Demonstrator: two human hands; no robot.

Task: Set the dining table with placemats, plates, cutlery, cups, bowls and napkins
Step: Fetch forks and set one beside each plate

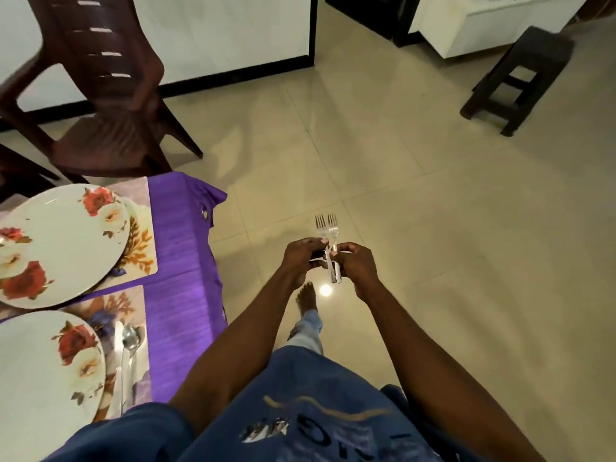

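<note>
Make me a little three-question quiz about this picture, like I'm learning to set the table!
1. True or false: the two forks are already lying on a placemat.
2. Which plate has a spoon beside it? A) the near plate B) the far plate
3. Fill in: the tablecloth is ____.

Key:
1. False. The left hand and right hand hold both forks together over the floor, tines pointing away.
2. A. The spoon lies on the near placemat, right of that plate.
3. Purple.
</note>
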